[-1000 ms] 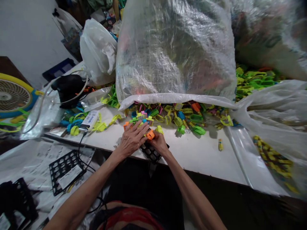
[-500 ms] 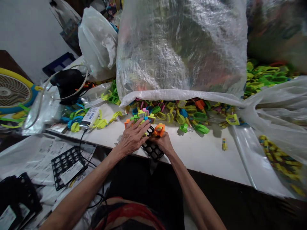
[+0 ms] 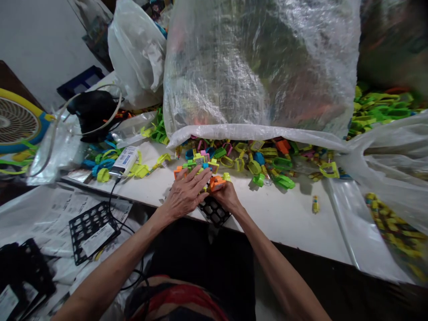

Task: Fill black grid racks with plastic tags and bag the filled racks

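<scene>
The orange plastic piece (image 3: 216, 182) sat right at the near edge of the white table (image 3: 287, 218), a small blocky clip-like part, bright against the dark grid beneath it. It rested on top of the black grid tray (image 3: 214, 210), which poked out over the table's front edge with its open square cells showing. The right hand (image 3: 228, 196) had its fingers closed around the orange piece from the near side, pinching it against the tray. The left hand (image 3: 185, 192) lay flat and spread, palm down, fingers stretched across the tray's far part and over several small coloured parts; nothing was gripped there, it simply pressed down.

Just beyond the fingertips ran a scatter of coloured plastic pieces (image 3: 254, 160), yellow, green, pink and blue, spilling from under the folded hem of a big clear plastic bag (image 3: 257, 67) that stood upright behind them. A single small yellow piece (image 3: 315, 204) lay apart to the right on bare table. Off to the left, a white charger block (image 3: 124, 161) with its black cable sat near loose yellow and blue loops. Lower left, a second black grid tray (image 3: 93, 229) with a white label lay on printed paper sheets, and a yellow-rimmed fan (image 3: 16, 125) stood at the far left edge.
</scene>
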Demonstrator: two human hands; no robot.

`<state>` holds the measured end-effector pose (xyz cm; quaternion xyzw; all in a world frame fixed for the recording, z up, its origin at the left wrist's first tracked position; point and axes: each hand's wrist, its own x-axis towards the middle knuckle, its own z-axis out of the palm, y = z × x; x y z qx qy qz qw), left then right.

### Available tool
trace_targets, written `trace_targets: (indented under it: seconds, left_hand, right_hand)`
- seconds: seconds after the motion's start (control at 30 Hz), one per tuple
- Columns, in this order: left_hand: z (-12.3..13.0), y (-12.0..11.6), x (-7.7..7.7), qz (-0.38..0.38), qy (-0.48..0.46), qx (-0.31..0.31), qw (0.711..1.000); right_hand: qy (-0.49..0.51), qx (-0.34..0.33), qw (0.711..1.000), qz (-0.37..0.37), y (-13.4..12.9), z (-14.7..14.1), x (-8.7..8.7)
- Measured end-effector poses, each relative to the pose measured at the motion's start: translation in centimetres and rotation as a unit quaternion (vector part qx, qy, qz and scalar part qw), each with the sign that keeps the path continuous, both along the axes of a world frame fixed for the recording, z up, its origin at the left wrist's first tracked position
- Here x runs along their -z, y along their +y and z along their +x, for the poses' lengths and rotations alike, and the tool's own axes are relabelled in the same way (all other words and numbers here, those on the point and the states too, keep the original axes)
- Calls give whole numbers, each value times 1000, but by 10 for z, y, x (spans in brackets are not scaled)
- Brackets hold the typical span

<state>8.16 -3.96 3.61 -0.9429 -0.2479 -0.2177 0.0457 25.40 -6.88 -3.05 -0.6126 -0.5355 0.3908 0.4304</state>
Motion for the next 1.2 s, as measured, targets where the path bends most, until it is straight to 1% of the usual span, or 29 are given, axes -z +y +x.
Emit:
trace_targets:
  seconds: [0.07, 0.17, 0.27, 0.37, 0.43, 0.5, 0.53, 0.57, 0.6, 0.63, 0.67, 0.7, 0.73, 0.77, 0.8, 0.83, 0.87, 0.93, 0.97, 1.0, 1.03, 1.07, 1.1, 1.13, 1.2]
  left_hand:
    - [0, 0, 1, -1, -1, -2, 1000]
    - [1, 1, 4, -2, 3, -8, 1000]
    - [1, 2, 3, 9, 16, -15, 1000]
    - [3, -5, -5, 25, 13, -16, 999]
    - [9, -16, -9, 39, -10, -18, 999]
    - [22, -30, -8, 49, -37, 0, 998]
    - [32, -37, -4, 49, -43, 23, 998]
    - [43, -42, 1, 45, -40, 50, 997]
    - [57, -46, 8, 34, -25, 70, 997]
    - [71, -48, 15, 16, -3, 76, 997]
    - [84, -47, 23, -9, 23, 57, 998]
    - [97, -44, 30, -42, 47, 19, 998]
    - [109, -39, 36, -76, 68, -25, 994]
    - [118, -33, 41, -107, 84, -65, 989]
    - [124, -26, 45, -130, 94, -93, 983]
    - [128, -19, 47, -144, 101, -109, 978]
    - [130, -14, 48, -152, 104, -117, 976]
    - [131, -6, 47, -157, 106, -117, 975]
    - [130, -5, 46, -159, 104, -112, 975]
    - [130, -6, 43, -161, 101, -103, 976]
    - [130, -8, 41, -160, 97, -92, 978]
    - [131, -12, 38, -159, 91, -76, 980]
    - [132, -17, 35, -165, 81, -56, 981]
    - [132, -23, 31, -181, 65, -37, 981]
    - [131, -36, 25, -250, 18, -4, 968]
  right_hand:
    - [-18, -16, 1000, 7, 0, 0, -3]
    - [-90, -34, 995, 30, 1, -5, -9]
    - [-152, -30, 987, 32, 0, -13, -16]
    - [-129, -34, 991, 23, -9, -16, -21]
    - [-87, -21, 995, 40, -23, -6, -22]
    - [-73, 39, 995, 55, -40, 20, -23]
    - [-92, 87, 991, 50, -51, 40, -24]
    - [-134, 144, 980, 35, -62, 63, -26]
    - [-193, 203, 960, 9, -74, 89, -29]
    - [-263, 261, 928, -25, -86, 115, -32]
    - [-330, 315, 887, -69, -97, 141, -36]
    - [-380, 351, 847, -123, -108, 164, -39]
    - [-409, 365, 817, -180, -117, 184, -41]
    - [-423, 362, 799, -227, -124, 201, -42]
    - [-426, 348, 795, -257, -129, 213, -42]
    - [-422, 331, 800, -269, -132, 220, -41]
    - [-411, 323, 810, -266, -134, 224, -39]
    - [-348, 339, 842, -235, -135, 220, -35]
    - [-284, 357, 864, -213, -134, 212, -33]
    - [-196, 370, 888, -189, -133, 202, -33]
    - [-94, 374, 909, -159, -132, 189, -33]
    - [9, 366, 922, -124, -131, 175, -34]
    - [101, 351, 927, -90, -129, 159, -36]
    - [173, 334, 925, -62, -128, 143, -39]
    - [264, 304, 915, -27, -124, 114, -48]
